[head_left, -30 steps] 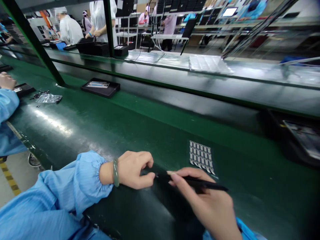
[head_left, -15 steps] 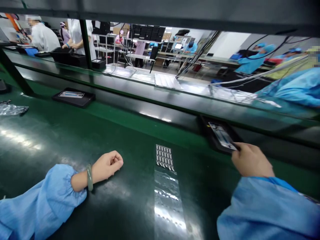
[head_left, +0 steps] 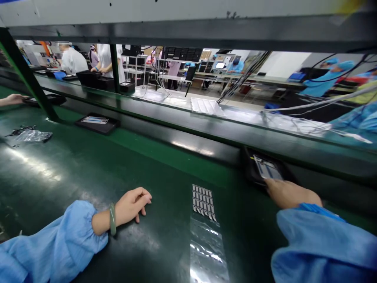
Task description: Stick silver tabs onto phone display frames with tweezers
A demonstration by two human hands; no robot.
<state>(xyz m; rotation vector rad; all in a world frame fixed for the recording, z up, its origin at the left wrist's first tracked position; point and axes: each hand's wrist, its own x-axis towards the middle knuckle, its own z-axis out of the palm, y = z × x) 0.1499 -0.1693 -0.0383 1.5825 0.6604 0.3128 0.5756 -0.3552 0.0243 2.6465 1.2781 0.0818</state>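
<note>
My left hand (head_left: pixel 132 205) rests loosely curled on the green bench mat (head_left: pixel 88 165), holding nothing, with a green bangle (head_left: pixel 112 219) on its wrist. A small sheet of grey-and-black parts in rows (head_left: pixel 203 202) lies on the mat, right of that hand, with a transparent plastic film (head_left: pixel 207 251) below it. My right hand (head_left: pixel 290 196) reaches the near edge of a black tray (head_left: pixel 266 169) that holds a flat card-like device (head_left: pixel 266 168). Its fingertips are hidden at the tray, and I cannot tell whether they grip anything.
A crumpled plastic bag with small black parts (head_left: pixel 28 135) and another black tray (head_left: pixel 97 124) lie at the left. A co-worker's hand (head_left: pixel 13 100) sits far left. A metal shelf with a white tray (head_left: pixel 206 106) runs behind; cables and people stand beyond.
My right hand has left the parts sheet, where it held a thin black tool, and reached the black tray. My left hand has drawn back leftward. The view has swung, revealing the plastic film.
</note>
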